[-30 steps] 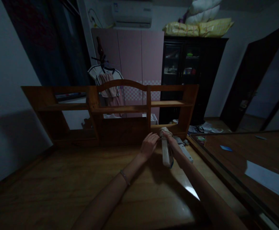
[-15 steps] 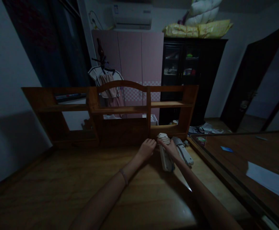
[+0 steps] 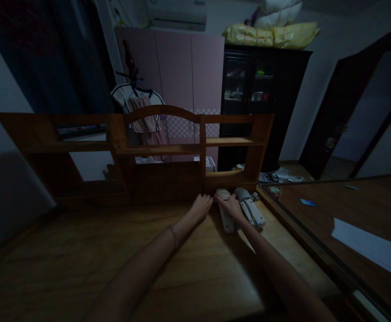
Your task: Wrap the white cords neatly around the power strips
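My right hand [image 3: 231, 207] is closed over a white power strip [image 3: 228, 223] with its cord wound round the far end. The strip lies on the wooden desk, pointing away from me. My left hand [image 3: 202, 207] is just left of that wound end, fingers curled together and almost touching the right fingertips. Whatever the left fingers pinch, perhaps a bit of cord, is too small and dark to make out. To the right lies a second power strip [image 3: 252, 211], pale with a grey cord wrapped round its far end; no hand touches it.
A wooden shelf unit [image 3: 162, 150] stands along the back of the desk [image 3: 115, 259]. On the right, a brown surface [image 3: 303, 190] bears a white paper sheet [image 3: 370, 243] and a small blue card [image 3: 307, 202]. A wall borders the left side.
The view has shifted a little, so everything sits further left. The strip under my right hand now lies lower and flatter at the desk. Both hands stay close together at its wound end.
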Available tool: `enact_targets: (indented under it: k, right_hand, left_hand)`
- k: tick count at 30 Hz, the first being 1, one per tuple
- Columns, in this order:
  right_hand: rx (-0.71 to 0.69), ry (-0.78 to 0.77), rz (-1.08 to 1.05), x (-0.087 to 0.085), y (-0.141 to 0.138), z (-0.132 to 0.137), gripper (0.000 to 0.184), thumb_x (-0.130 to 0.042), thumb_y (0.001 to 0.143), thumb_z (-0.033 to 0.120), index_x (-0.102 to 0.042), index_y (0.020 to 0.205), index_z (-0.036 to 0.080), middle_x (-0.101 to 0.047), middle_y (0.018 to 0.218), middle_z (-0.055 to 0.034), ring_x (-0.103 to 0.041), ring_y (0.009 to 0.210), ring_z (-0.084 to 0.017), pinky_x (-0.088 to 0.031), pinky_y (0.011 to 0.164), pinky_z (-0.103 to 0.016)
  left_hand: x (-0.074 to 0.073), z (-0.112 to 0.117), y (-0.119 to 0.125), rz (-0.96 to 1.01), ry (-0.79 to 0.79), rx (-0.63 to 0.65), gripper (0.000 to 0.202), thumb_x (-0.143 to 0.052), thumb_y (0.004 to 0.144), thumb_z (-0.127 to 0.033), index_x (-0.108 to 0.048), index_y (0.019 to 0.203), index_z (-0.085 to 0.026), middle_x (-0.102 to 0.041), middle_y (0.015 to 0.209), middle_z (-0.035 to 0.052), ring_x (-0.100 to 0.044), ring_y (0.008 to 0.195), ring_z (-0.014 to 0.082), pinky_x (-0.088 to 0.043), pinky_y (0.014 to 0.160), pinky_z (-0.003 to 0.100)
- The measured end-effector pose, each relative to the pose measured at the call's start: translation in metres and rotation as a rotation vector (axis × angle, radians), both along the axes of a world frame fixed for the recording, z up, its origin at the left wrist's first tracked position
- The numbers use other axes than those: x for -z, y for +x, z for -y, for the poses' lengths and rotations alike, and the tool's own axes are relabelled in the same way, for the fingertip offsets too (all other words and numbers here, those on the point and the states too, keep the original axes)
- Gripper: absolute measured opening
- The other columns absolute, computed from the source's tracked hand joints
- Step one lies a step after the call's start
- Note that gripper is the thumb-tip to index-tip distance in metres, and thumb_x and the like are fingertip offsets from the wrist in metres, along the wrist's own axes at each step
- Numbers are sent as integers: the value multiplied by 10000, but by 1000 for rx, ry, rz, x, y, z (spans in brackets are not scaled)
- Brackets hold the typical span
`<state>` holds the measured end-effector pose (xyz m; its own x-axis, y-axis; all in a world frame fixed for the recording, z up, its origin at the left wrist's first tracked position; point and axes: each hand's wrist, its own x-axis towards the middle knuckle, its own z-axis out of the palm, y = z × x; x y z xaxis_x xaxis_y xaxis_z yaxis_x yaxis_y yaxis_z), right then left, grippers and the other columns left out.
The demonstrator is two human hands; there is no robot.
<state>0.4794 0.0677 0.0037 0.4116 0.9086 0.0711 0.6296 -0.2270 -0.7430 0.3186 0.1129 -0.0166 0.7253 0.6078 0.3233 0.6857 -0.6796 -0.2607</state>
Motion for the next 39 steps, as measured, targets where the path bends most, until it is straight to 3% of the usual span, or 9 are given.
enact_targets:
  k: [6, 11, 14, 17, 22, 28, 33, 36, 39]
  right_hand:
    - [80, 11, 289, 3, -11, -8, 755, -484, 791, 690, -486, 1155, 28, -641, 1028, -301, -611, 1046, -382, -433, 884, -464]
    - [43, 140, 466, -1, -26, 2, 648, -407, 888, 594, -519, 1179, 26, -570, 1172, -297, -530, 1153, -358, -418, 929, -412]
    - [6, 217, 536, -7, -30, 11, 675, -395, 910, 553, -430, 1313, 13, -538, 1236, -278, -497, 1184, -342, -421, 933, -395]
    - [-41, 318, 638, -11, -22, 21, 712, -414, 912, 515, -339, 1396, -2, -505, 1296, -272, -476, 1211, -339, -417, 947, -396]
    - [-145, 429, 713, -3, 11, 44, 674, -405, 923, 466, -373, 1394, -16, -469, 1363, -260, -423, 1284, -321, -371, 1034, -404]
    - [-384, 507, 752, 11, 32, 63, 565, -436, 921, 369, -390, 1417, 102, -430, 1441, -165, -407, 1323, -262, -361, 1079, -405]
    - [-467, 574, 727, 2, 25, 67, 506, -447, 918, 321, -429, 1393, 148, -472, 1415, -137, -427, 1312, -256, -382, 1064, -436]
    - [-430, 607, 673, -5, 16, 88, 414, -417, 933, 284, -505, 1324, 179, -538, 1348, -124, -503, 1237, -246, -420, 1023, -427]
    - [-370, 644, 578, -5, 5, 124, 322, -416, 939, 260, -581, 1207, 191, -607, 1234, -119, -574, 1121, -237, -463, 954, -396]
  left_hand:
    - [8, -15, 5, -39, 27, -51, 254, -471, 897, -151, -573, 1128, -121, -575, 1107, 117, -505, 1038, 248, -382, 886, 399]
    - [11, -12, 3, -20, 70, -99, 299, -445, 913, -152, -557, 1188, -117, -541, 1190, 143, -473, 1097, 261, -384, 885, 398]
    - [9, -9, -2, -13, 88, -112, 293, -427, 923, -168, -583, 1163, -103, -529, 1230, 174, -454, 1126, 269, -385, 876, 387]
    - [4, -5, -10, 1, 110, -114, 326, -425, 944, -263, -578, 1178, -96, -496, 1297, 181, -416, 1181, 283, -369, 910, 399]
    - [-9, 13, -20, 44, 147, -109, 398, -415, 951, -342, -541, 1228, -85, -489, 1313, 186, -391, 1221, 291, -331, 969, 417]
    - [-37, 51, -34, 106, 199, -59, 331, -445, 931, -260, -538, 1205, -99, -547, 1181, 164, -445, 1151, 270, -341, 965, 401]
    - [-59, 93, -54, 140, 219, -31, 156, -496, 869, -131, -604, 980, -130, -579, 1006, 120, -510, 988, 238, -403, 884, 376]
    - [-84, 131, -75, 181, 239, -23, 120, -479, 887, -143, -597, 868, -143, -573, 930, 95, -517, 930, 225, -425, 853, 373]
    - [-121, 194, -107, 303, 292, 62, 203, -461, 916, -181, -566, 743, -162, -557, 810, 58, -522, 840, 199, -449, 794, 361]
